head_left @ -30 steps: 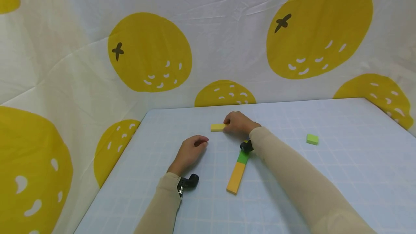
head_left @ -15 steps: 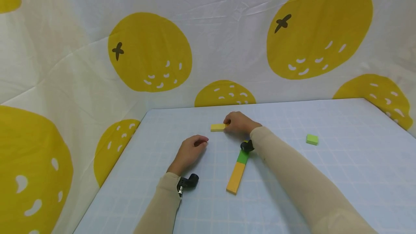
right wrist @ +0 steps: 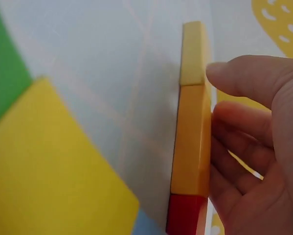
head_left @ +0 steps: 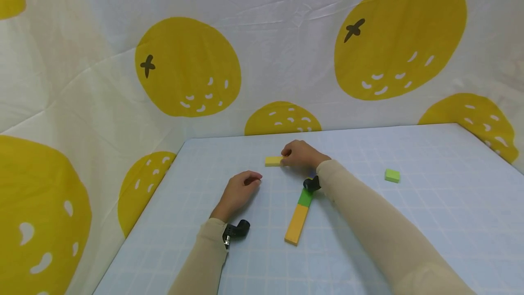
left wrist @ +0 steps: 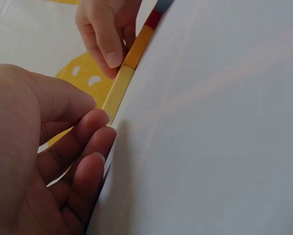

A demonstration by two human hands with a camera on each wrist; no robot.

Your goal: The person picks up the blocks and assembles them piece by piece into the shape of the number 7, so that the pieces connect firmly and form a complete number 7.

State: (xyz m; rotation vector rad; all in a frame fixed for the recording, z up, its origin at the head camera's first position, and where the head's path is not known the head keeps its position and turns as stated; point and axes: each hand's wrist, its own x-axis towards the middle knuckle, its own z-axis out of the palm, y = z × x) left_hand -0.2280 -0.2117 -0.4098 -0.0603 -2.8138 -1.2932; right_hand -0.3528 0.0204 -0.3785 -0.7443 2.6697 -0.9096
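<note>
A straight row of blocks lies near the table's far edge: a pale yellow block (head_left: 273,161), an orange block (right wrist: 188,142), a red block (right wrist: 183,213), with blue beyond it in the left wrist view. My right hand (head_left: 302,155) is at this row, thumb tip right at the pale yellow block's side and the other fingers bent loosely beside the orange one. My left hand (head_left: 236,193) hovers nearer me, fingers loosely bent with nothing between them. A second row slants toward me, with an orange block (head_left: 296,225), a green block (head_left: 304,198) and a yellow block (right wrist: 53,166); my right wrist hides its far end.
A small light green block (head_left: 392,175) sits alone to the right on the pale blue gridded table (head_left: 442,222). Behind and to the left, a white curtain (head_left: 282,49) with yellow fruit prints borders the table.
Both hands and the blocks hold almost the same places throughout. Only a very slight shift of the head view shows.
</note>
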